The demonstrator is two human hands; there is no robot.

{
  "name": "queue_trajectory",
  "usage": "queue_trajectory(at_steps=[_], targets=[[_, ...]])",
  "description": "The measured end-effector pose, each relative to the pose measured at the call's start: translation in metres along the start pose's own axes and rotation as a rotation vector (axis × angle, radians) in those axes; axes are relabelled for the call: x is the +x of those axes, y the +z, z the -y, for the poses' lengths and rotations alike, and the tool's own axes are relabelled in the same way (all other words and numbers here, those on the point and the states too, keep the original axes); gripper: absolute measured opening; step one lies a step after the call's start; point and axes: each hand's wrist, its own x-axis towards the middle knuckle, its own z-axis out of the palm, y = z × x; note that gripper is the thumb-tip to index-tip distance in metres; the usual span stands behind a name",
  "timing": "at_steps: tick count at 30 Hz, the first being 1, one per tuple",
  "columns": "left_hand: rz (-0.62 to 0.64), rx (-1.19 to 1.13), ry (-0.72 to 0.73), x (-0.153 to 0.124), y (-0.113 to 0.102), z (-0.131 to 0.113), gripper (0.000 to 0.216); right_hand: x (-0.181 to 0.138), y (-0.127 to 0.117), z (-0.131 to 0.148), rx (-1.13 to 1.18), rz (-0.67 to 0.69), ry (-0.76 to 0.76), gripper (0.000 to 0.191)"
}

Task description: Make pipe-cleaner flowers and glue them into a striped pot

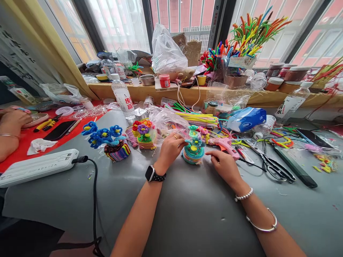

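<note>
A small pot of pipe-cleaner flowers (193, 156), wrapped in turquoise and orange, stands upright between my hands. Teal, green and yellow fuzzy blooms (194, 141) rise from it. My left hand (171, 148) is pinched closed at the left edge of these blooms, seemingly on a petal or leaf. On the other side, my right hand (224, 166) points its index finger at the pot's rim, the other fingers loosely curled, holding nothing; whether it touches is unclear. Two more flower pots stand leftward: a striped one with blue flowers (117, 150) and a smaller multicoloured one (145, 142).
Right of my hands lie a pink glue gun (229, 148), scissors (276, 169) and a dark green cutter (296, 167). A white power strip (40, 167) with a black cable is at left. Another person's hand (13, 123) rests near pliers (48, 123).
</note>
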Motion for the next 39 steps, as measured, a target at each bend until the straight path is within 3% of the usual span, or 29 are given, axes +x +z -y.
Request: queue_trajectory(at_steps=[22, 31, 39], targets=[[0.049, 0.179, 0.014, 0.0013, -0.0053, -0.0054, 0.021, 0.0002, 0.0025, -0.0009, -0.013, -0.046, -0.02, 0.033], [-0.065, -0.055, -0.035, 0.0005, 0.0006, 0.0005, 0.013, 0.0003, 0.0013, -0.0013, 0.0, -0.063, -0.024, 0.032], [-0.011, -0.152, -0.143, 0.003, -0.0003, -0.0014, 0.007, 0.0005, 0.0039, -0.0041, 0.007, -0.063, -0.042, 0.031]])
